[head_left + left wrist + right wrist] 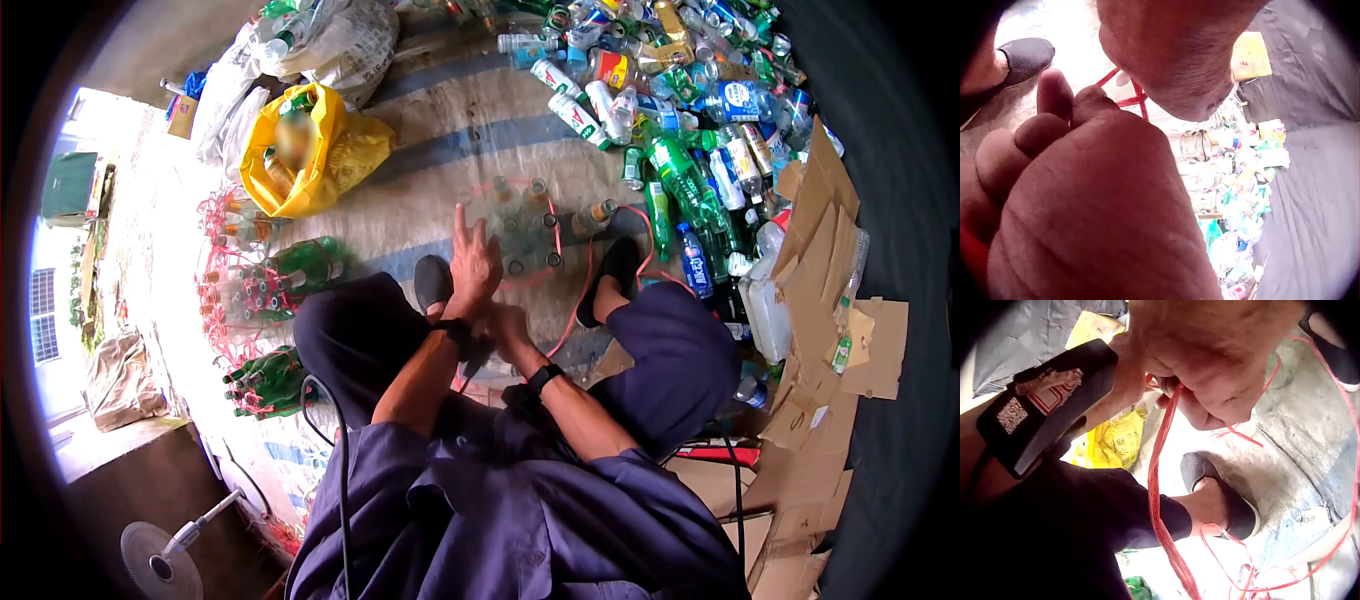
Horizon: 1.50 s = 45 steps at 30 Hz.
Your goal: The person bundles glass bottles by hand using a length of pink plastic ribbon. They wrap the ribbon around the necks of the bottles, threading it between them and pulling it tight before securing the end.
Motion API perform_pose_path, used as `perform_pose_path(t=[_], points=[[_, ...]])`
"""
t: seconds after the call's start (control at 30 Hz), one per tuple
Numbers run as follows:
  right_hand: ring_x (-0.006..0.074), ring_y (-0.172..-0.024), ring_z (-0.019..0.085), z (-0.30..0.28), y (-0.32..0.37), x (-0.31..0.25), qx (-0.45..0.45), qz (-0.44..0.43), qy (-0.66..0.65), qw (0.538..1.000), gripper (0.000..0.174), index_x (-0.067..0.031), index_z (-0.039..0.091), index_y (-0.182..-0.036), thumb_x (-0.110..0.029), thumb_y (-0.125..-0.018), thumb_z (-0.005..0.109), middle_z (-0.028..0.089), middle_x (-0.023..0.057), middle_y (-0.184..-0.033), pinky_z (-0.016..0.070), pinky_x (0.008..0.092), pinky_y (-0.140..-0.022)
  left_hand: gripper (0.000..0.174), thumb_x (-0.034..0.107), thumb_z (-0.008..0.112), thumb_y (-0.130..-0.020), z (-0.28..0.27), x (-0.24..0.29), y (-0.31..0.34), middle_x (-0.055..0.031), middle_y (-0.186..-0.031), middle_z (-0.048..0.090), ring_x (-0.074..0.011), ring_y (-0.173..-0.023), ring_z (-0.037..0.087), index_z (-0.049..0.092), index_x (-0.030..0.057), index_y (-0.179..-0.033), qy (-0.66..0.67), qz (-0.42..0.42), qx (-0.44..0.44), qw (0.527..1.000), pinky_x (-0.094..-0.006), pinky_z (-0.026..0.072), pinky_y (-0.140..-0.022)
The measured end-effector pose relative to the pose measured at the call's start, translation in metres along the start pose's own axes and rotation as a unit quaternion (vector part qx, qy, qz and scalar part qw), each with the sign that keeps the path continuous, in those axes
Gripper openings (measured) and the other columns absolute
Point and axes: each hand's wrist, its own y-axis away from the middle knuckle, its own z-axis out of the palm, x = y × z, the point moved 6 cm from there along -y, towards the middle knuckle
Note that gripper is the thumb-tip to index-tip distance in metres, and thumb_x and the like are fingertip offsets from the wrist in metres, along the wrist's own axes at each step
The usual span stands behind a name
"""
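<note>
In the head view my left hand (475,262) stretches forward with two fingers fairly straight, just short of a bundle of clear glass bottles (516,232) ringed by pink-red string. My right hand (510,335) is close beside the left wrist. The right wrist view shows its curled fingers gripping red string (1155,487), which hangs down in a long strand. Seen in the left wrist view, the left palm (1097,194) fills the front, and crossed red string (1138,99) runs behind the two hands. Whether the left fingers touch string is hidden.
A single bottle (596,217) lies right of the bundle. A yellow bag (275,160) and tied bottles (305,265) are on the left. Piled bottles and cans (690,180) and cardboard (815,260) line the right. Loose string trails beside the shoe (618,265).
</note>
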Motion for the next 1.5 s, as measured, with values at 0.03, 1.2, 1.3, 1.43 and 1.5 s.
perform_pose_path(t=[0.03, 1.2, 1.3, 1.43, 1.5], points=[[0.0281, -0.073, 0.069, -0.002, 0.002, -0.004, -0.005, -0.015, 0.055, 0.998, 0.019, -0.0122, 0.069, -0.095, -0.013, -0.085, 0.053, 0.069, 0.0126, -0.08, 0.0525, 0.0389, -0.063, 0.038, 0.017, 0.055, -0.092, 0.0, 0.0, 0.002, -0.0258, -0.153, 0.022, -0.0473, -0.121, 0.047, 0.05, 0.0029, -0.127, 0.001, -0.026, -0.021, 0.999, -0.0506, 0.049, -0.09], [0.0228, -0.076, 0.067, -0.013, 0.02, 0.014, -0.01, -0.062, -0.015, 0.998, 0.022, -0.0019, 0.068, -0.096, 0.0, -0.079, 0.054, 0.069, 0.0132, -0.085, 0.0509, 0.0337, -0.066, 0.025, 0.005, 0.055, -0.085, -0.005, 0.0, -0.011, -0.0259, -0.146, 0.025, -0.048, -0.098, 0.061, 0.061, 0.0057, -0.11, 0.005, 0.039, 0.037, 0.999, -0.0504, 0.0542, -0.074], [0.0287, -0.078, 0.067, -0.015, 0.029, 0.009, -0.01, -0.065, -0.176, 0.982, 0.025, -0.0017, 0.068, -0.099, -0.001, -0.077, 0.057, 0.069, 0.014, -0.085, 0.0511, 0.0359, -0.066, 0.026, 0.004, 0.056, -0.084, 0.002, -0.002, -0.004, -0.025, -0.145, 0.025, -0.0479, -0.102, 0.06, 0.061, 0.0056, -0.11, 0.01, 0.018, 0.002, 1.0, -0.0501, 0.0545, -0.074], [0.022, -0.054, 0.055, 0.004, 0.027, 0.032, 0.084, -0.064, -0.211, 0.972, 0.031, 0.0008, 0.063, -0.071, -0.018, -0.092, 0.049, 0.065, 0.0143, -0.067, 0.0421, 0.033, -0.053, 0.025, 0.008, 0.05, -0.088, -0.006, 0.003, -0.01, -0.0274, -0.144, 0.026, -0.0526, -0.108, 0.054, 0.059, 0.0051, -0.111, 0.027, 0.019, 0.014, 0.999, -0.0542, 0.0517, -0.08], [0.024, -0.054, 0.058, 0.001, 0.024, 0.036, 0.086, -0.032, -0.178, 0.98, 0.029, 0.0001, 0.065, -0.073, -0.016, -0.093, 0.051, 0.065, 0.0164, -0.068, 0.0446, 0.0355, -0.053, 0.025, 0.008, 0.049, -0.088, -0.004, 0.001, -0.009, -0.0279, -0.144, 0.026, -0.0528, -0.108, 0.054, 0.059, 0.0052, -0.111, 0.032, -0.008, -0.012, 0.999, -0.0538, 0.0517, -0.081]])
